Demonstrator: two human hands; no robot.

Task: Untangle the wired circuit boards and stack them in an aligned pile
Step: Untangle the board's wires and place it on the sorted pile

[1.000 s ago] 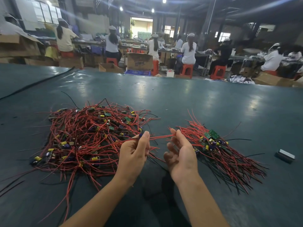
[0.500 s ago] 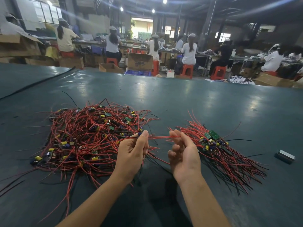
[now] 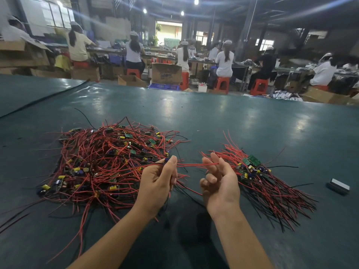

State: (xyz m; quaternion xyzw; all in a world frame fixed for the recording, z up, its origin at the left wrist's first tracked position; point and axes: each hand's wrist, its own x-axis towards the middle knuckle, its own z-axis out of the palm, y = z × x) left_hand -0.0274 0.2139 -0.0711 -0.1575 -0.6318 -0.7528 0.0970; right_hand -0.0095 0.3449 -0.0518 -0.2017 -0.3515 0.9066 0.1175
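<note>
left hand (image 3: 157, 181) curled, pinches thin red wire (image 3: 191, 165); right hand (image 3: 219, 181) half open, hooks its end. small neat pile of green boards (image 3: 252, 169) right, big tangled red-wire heap (image 3: 108, 162) left: most not yet done

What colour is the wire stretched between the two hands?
The wire is red, seen best in the head view.

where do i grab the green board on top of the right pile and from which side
Pinch the green board by its two side edges from above, on its far side. It lies uppermost on the sorted pile, whose wires fan toward the near right, so that side probably snags least. The left hand and right hand now pinch a red wire.
</note>
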